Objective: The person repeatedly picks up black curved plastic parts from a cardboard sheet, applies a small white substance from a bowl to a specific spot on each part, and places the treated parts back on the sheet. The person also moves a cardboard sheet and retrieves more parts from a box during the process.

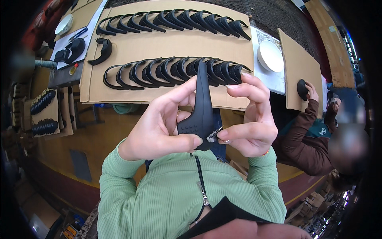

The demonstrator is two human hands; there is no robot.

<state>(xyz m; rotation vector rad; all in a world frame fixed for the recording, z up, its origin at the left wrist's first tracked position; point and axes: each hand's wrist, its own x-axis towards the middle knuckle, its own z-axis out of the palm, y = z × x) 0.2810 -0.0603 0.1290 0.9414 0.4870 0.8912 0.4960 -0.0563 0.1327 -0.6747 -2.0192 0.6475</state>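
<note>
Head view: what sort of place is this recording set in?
Probably a small factory or workshop bench for shoe parts. Rows of identical black curved pieces lie on a cardboard sheet, the left hand and right hand hold one black rubber piece, and a co-worker handles another beside them.

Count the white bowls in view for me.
2. One white bowl sits at the far left by the cardboard sheet; the other white bowl sits right of it. Others may be hidden.
</note>
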